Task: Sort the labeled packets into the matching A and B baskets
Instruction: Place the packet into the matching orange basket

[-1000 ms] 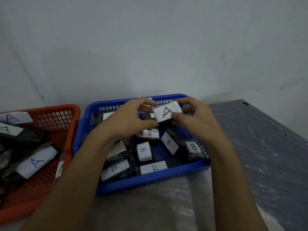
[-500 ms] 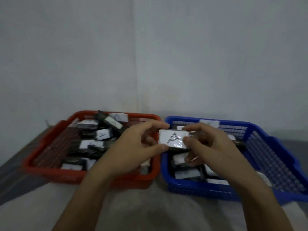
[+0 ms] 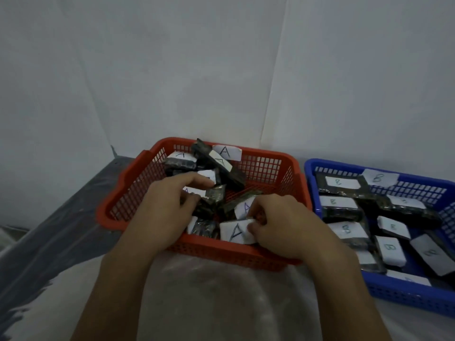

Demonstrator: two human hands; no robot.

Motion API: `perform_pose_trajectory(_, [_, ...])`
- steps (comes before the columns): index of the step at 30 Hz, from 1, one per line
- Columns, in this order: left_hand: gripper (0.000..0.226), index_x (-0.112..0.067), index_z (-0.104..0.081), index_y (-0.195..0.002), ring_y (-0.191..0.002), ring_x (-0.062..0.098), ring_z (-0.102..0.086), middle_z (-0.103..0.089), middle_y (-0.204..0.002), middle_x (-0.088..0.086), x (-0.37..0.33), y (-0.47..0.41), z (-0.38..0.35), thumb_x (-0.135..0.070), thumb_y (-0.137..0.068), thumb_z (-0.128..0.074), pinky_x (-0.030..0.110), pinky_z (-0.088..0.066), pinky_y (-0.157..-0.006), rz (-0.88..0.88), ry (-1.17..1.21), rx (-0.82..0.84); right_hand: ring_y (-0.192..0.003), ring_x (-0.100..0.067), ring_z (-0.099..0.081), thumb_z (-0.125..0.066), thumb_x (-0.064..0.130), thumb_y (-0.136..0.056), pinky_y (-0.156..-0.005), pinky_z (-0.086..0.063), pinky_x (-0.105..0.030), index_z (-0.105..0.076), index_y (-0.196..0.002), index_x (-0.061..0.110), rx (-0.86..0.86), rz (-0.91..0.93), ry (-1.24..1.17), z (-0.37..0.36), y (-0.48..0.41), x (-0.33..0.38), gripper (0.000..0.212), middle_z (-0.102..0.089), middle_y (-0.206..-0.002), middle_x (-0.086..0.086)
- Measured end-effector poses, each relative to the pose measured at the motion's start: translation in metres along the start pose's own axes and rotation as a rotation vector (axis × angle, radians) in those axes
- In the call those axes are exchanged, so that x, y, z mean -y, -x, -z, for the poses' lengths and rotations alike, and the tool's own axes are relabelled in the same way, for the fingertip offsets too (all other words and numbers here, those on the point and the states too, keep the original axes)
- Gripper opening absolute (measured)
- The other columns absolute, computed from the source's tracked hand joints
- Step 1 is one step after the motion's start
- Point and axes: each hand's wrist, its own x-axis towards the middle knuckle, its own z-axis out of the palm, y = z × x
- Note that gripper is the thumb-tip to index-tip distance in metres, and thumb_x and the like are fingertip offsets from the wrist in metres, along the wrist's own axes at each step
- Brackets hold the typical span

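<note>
Letting go carelessly is the risk you are running here: the A packet is lying at the near edge of the red basket, just inside its front wall, and if your right hand is dragging it as it pulls away, the packet could be tipping over that wall onto the counter. Your right fingers are curling over the packet's right end, apparently pinching it, though how firmly I cannot tell. Your left hand is reaching deeper into the red basket, palm down, its fingers bent among the dark packets near the basket's middle; whether they are gripping one is hidden. The heap toward the red basket's back wall is leaning loosely and could be sliding if nudged. The blue basket, right of the red basket, is holding B-marked packets.
</note>
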Motion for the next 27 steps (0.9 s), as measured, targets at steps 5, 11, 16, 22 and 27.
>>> perform_pose_trajectory(5, [0.037,-0.043,-0.067,-0.104,-0.061,0.009,-0.066,-0.068,-0.067,-0.006,0.014,-0.002,0.001,-0.009,-0.093,-0.061,0.014,-0.049,-0.05,0.061,-0.021,-0.001,-0.099,-0.023,-0.063,-0.058,0.033,-0.091,-0.085,-0.054,-0.042,-0.061,-0.117,0.034,-0.052,-0.007,0.109,-0.012,-0.014,0.009,0.026,-0.066,-0.114,0.001])
perform_pose_trajectory(11, [0.048,-0.04,-0.069,-0.098,-0.078,0.001,-0.067,-0.071,-0.089,-0.01,0.016,-0.006,0.015,0.003,-0.095,-0.046,0.018,-0.055,-0.062,0.098,-0.02,-0.102,-0.105,-0.022,-0.062,-0.06,0.037,-0.089,-0.087,-0.053,-0.046,-0.058,-0.12,0.037,-0.084,0.113,-0.011,-0.018,-0.019,0.023,0.032,-0.065,-0.118,0.005])
perform_pose_trajectory(16, [0.062,-0.044,-0.062,-0.092,-0.086,0.0,-0.063,-0.066,-0.091,-0.013,0.03,-0.004,0.03,0.015,-0.087,-0.042,0.007,-0.044,-0.057,0.207,-0.039,-0.043,-0.094,-0.014,-0.063,-0.068,0.038,-0.085,-0.083,-0.056,-0.039,-0.065,-0.113,0.034,-0.035,0.252,-0.083,-0.028,-0.04,0.065,0.028,-0.067,-0.106,0.007])
perform_pose_trajectory(22, [0.053,-0.041,-0.065,-0.104,-0.077,-0.005,-0.059,-0.058,-0.09,-0.026,0.034,-0.004,0.026,0.006,-0.094,-0.042,0.004,-0.043,-0.059,0.191,-0.039,-0.002,-0.1,-0.023,-0.061,-0.061,0.024,-0.09,-0.08,-0.051,-0.035,-0.063,-0.117,0.022,0.018,0.297,0.048,-0.047,-0.063,0.086,0.027,-0.064,-0.113,-0.004])
perform_pose_trajectory(27, [0.039,-0.038,-0.066,-0.111,-0.091,0.003,-0.063,-0.063,-0.105,-0.017,0.033,-0.005,0.02,-0.007,-0.099,-0.045,0.021,-0.052,-0.079,0.166,-0.058,-0.017,-0.079,-0.013,-0.066,-0.057,0.034,-0.094,-0.075,-0.059,-0.038,-0.073,-0.105,0.027,0.094,0.265,-0.072,-0.022,-0.066,0.069,0.02,-0.07,-0.095,0.004])
